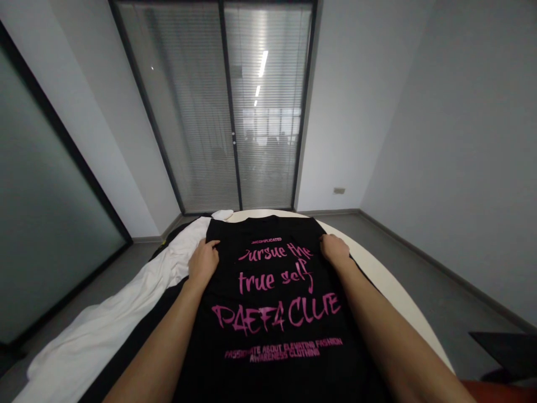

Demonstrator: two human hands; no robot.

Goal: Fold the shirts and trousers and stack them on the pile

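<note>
A black T-shirt [277, 313] with pink lettering lies spread out on a pale round table [403, 313], its neck end away from me. My left hand [204, 261] is at the shirt's left edge near the shoulder, fingers curled in on the black cloth. On the opposite edge, at about the same height, my right hand [334, 248] is closed with the fabric pinched under its fingers. The sleeves are not clearly visible, and the shirt's lower end runs out of view toward me.
A crumpled white garment [126, 308] stretches along the table's left side, with dark cloth [126, 347] beside it. A small white item [222, 215] sits at the far edge. Beyond stand glass doors with blinds [268, 140]. A dark flat object [503, 350] is at lower right.
</note>
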